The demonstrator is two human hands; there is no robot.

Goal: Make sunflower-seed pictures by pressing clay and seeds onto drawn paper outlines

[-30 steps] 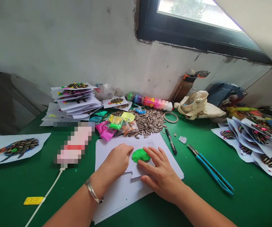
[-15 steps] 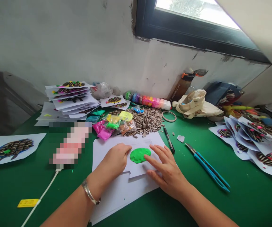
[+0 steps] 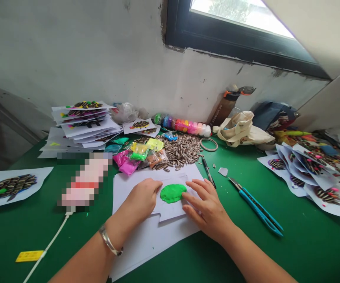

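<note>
A flat oval of bright green modelling clay (image 3: 172, 193) lies on a small piece of white paper (image 3: 170, 213). Just left of the clay, my left hand (image 3: 142, 197) is closed at the paper's left edge, its fingertips mostly hidden behind the knuckles. My right hand (image 3: 207, 206) rests over the paper's right side with fingers spread, the index fingertip close to the clay's right rim. Beneath the small piece lies a stack of larger white sheets (image 3: 137, 251).
Behind the sheets are clay packets (image 3: 140, 151) and a heap of sunflower seeds (image 3: 184, 149). A pen (image 3: 208, 173) and a blue utility knife (image 3: 258, 208) lie right. Seed-and-clay pictures are stacked left (image 3: 90, 127) and right (image 3: 311, 167). A pixelated pink object (image 3: 84, 181) has a white cable.
My right index finger has drawn back slightly from the clay's surface to its right rim. The view has shifted a little; my left hand stays by the paper.
</note>
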